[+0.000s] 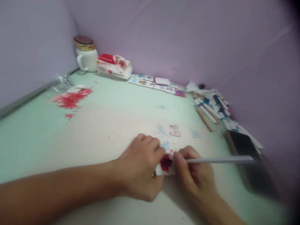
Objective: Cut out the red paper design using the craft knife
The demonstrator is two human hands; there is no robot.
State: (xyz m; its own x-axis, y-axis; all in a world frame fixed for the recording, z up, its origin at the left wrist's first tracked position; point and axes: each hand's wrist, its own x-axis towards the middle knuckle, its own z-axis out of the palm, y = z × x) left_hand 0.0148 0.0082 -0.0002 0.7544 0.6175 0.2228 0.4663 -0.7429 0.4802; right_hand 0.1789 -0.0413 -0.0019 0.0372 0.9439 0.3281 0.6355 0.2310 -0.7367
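Note:
My left hand rests on the pale green table, fingers curled and pinched on a small white block bearing a red, partly worn mark. My right hand is closed round a thin grey tool whose tip meets the red mark. The tool's handle points right. Just beyond the hands lie white tiles with blue and purple characters.
Red shavings are heaped at the left. A white lidded mug and a tissue pack stand at the back corner. A row of character tiles lines the wall. Markers and pencils and a dark phone lie at the right.

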